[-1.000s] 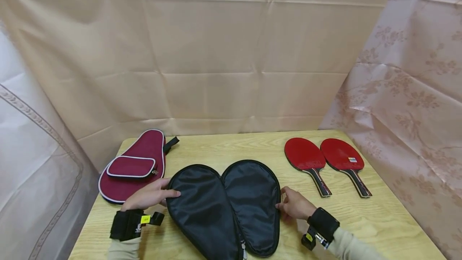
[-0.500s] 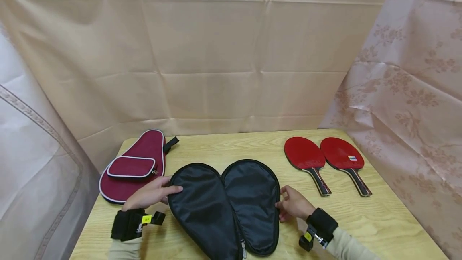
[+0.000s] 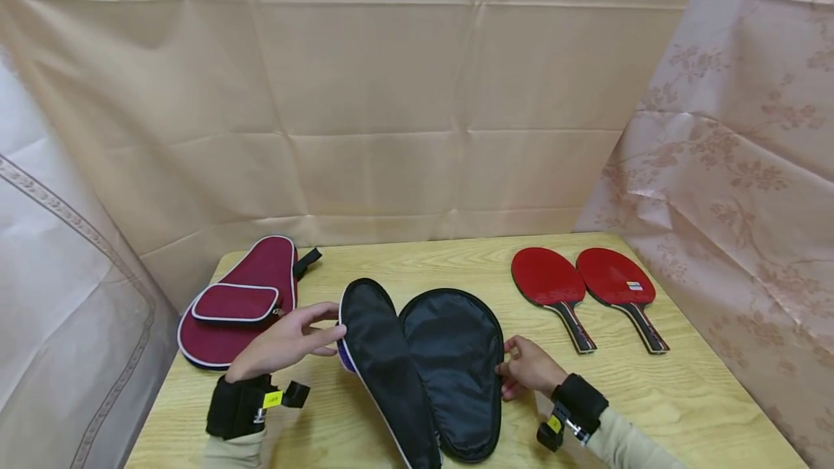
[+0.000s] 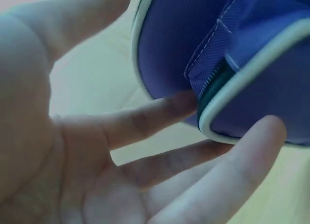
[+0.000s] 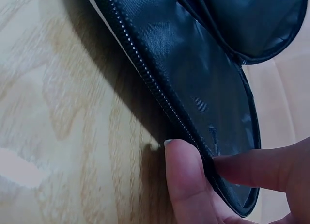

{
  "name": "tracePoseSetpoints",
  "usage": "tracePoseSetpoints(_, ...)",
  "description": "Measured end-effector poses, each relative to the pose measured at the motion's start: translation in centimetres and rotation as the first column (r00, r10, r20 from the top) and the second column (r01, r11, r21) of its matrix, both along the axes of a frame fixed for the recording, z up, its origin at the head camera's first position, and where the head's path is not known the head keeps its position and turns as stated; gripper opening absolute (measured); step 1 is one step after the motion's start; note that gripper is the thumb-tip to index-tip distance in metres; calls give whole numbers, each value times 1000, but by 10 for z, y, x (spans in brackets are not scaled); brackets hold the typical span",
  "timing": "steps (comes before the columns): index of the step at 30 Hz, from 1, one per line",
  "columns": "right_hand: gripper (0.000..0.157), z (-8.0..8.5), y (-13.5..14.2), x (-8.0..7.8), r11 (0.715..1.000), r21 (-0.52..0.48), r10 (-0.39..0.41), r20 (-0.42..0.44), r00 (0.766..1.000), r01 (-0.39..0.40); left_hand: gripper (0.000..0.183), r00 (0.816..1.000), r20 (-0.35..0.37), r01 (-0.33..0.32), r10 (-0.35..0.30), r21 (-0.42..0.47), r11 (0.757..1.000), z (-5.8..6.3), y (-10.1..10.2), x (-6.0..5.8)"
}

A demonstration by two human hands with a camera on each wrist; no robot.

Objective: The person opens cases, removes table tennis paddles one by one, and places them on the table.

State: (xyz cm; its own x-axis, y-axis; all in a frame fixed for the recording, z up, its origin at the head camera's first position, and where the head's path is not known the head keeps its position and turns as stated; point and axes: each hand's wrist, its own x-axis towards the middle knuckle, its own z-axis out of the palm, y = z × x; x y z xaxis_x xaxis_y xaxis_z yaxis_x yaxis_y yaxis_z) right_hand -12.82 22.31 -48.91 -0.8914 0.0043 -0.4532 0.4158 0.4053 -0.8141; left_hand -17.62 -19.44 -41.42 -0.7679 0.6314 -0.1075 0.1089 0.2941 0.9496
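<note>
In the head view, an unzipped table tennis bat case (image 3: 449, 368) lies spread in front of me, black lining upward. Its left flap (image 3: 384, 360) is tilted up off the table. My left hand (image 3: 287, 342) is at that flap's outer edge. In the left wrist view, the left fingers (image 4: 160, 161) are fairly straight and touch the flap's purplish outside, which has white piping and a zipped pocket (image 4: 261, 88). My right hand (image 3: 531, 368) pinches the right half's zippered rim (image 5: 160, 95) between thumb and finger, clearly seen in the right wrist view.
A maroon bat case (image 3: 241, 310) with white piping and a black strap lies at the left, close to my left forearm. Two red table tennis bats (image 3: 549, 277) lie side by side at the right of the wooden table (image 3: 404, 263). Cloth hangs behind and beside it.
The case's left flap has swung up and to the right, its outside now showing at the edge. My left hand has moved right with it. The right hand keeps its grip.
</note>
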Motion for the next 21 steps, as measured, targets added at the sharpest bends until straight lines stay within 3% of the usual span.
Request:
tracePoseSetpoints(4,31,0,1,0,1000,-5,-5,13,1000,5,67,996,-87,20,-25,-51,998,5,14,0)
tracePoseSetpoints(11,26,-1,0,0,1000,-13,-17,8,1000,17,71,974,-223,15,-27,-54,998,8,47,-6)
tracePoseSetpoints(15,21,-2,0,-2,999,-14,-32,19,999,32,70,953,-302,-39,5,-108,993,11,73,-9)
tracePoseSetpoints(19,10,-2,2,-4,999,-23,-47,31,998,47,70,921,-390,-46,-22,-165,985,15,109,-16)
tracePoseSetpoints(21,19,-2,3,-6,997,-45,-57,28,998,58,69,901,-431,-59,-42,-219,974,18,132,-19)
